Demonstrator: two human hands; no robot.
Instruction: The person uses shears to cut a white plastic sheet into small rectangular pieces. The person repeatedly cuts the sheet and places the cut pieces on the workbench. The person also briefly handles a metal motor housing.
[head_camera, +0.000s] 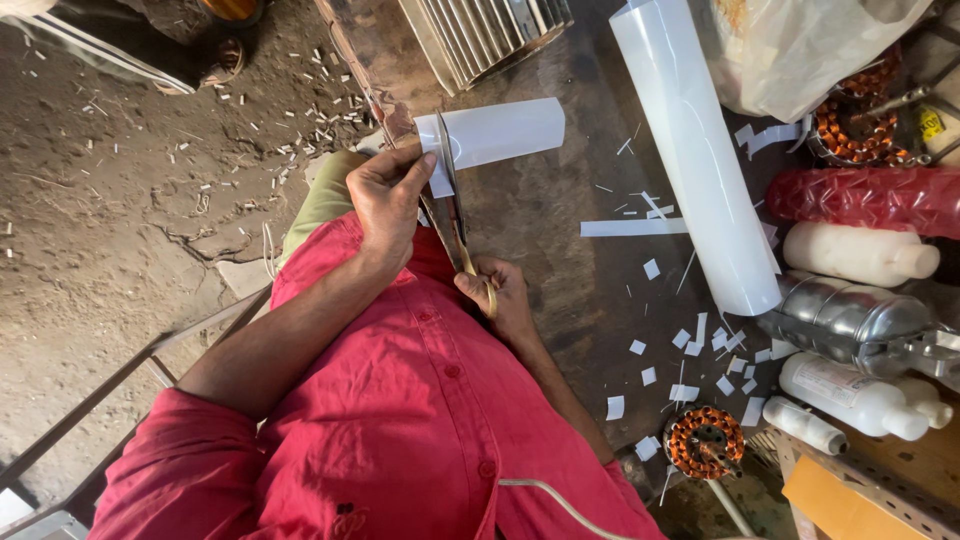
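Left hand: we pinch the white sheet at its near edge, over the bench.
Right hand: closed on scissors, blades in the sheet.
Tip: keep sheet taut, cut in long strokes.

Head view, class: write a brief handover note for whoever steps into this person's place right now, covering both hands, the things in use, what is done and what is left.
Left hand pinches a white sheet strip.
Right hand works the scissors, blades at the strip's near end.
White roll lies on the dark worktop, right of the hands.
Done: many small cut pieces lie scattered.
Left: the strip looks mostly uncut.
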